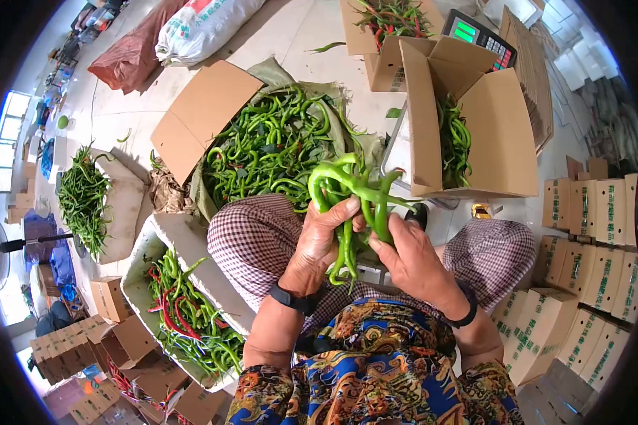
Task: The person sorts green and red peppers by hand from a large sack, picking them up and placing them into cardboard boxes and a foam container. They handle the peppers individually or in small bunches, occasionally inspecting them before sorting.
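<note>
- Green peppers (354, 185), a whole bunch of them, are up in the 2 hands, above the person's lap and right in the middle of the view!
- Left hand (324, 237): closed firmly around the bunch, thumb across the front, long peppers curling over the top and dangling below.
- Right hand (410, 256): gripping the bunch's right side, thumb and finger at 1 pepper, some fingers hidden from us.
- Just beyond, a big green heap (269, 145) lies on sacking (271, 72), with a cardboard flap (202, 113) leaning at its left.
- Over to the right, an open carton (500, 134) stands with more peppers (458, 145) along its left side.
- Behind that, a scale display (480, 42) glows green, beside another carton (385, 72) brimming with red and green.
- Down by the left knee, a white foam box (223, 290) holds mixed peppers (184, 304), several bright red.
- And look right: printed cartons (539, 333) stacked in rows!
</note>
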`<action>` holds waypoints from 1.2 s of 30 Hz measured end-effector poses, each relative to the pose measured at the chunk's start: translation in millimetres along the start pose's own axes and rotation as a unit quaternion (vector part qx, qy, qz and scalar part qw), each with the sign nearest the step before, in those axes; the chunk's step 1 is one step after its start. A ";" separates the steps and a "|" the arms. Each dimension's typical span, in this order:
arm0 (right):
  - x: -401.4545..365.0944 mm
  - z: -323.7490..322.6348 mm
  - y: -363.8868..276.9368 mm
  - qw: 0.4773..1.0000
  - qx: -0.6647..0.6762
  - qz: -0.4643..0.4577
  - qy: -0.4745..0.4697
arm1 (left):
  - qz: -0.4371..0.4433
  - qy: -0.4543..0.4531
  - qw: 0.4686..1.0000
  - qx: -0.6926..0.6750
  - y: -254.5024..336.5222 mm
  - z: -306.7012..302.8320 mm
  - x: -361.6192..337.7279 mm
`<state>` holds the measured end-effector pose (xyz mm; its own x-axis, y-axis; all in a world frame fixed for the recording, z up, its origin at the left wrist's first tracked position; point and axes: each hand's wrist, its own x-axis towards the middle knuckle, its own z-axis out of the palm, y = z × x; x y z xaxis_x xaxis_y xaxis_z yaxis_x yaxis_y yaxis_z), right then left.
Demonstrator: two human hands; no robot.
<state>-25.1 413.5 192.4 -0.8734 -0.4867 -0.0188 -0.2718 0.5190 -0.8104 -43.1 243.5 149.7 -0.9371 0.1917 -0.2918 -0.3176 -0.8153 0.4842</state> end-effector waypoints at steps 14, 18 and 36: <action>10.8 -77.5 41.0 0.697 0.714 0.055 -0.034 | 0.016 -0.088 0.980 -0.178 7.6 -22.3 3.8; 11.7 -85.4 50.5 0.685 0.726 0.050 0.018 | 0.017 -0.088 0.982 -0.168 6.4 -21.7 4.0; 25.1 -121.3 66.5 0.741 0.663 0.050 0.097 | 0.017 -0.086 0.988 -0.130 -0.1 -18.5 7.1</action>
<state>-114.1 521.0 209.1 -0.9387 -0.3164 -0.1366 0.3219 -0.6635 -0.6754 -47.1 234.8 132.3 -0.9643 0.2345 -0.1232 -0.2592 -0.9309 0.2572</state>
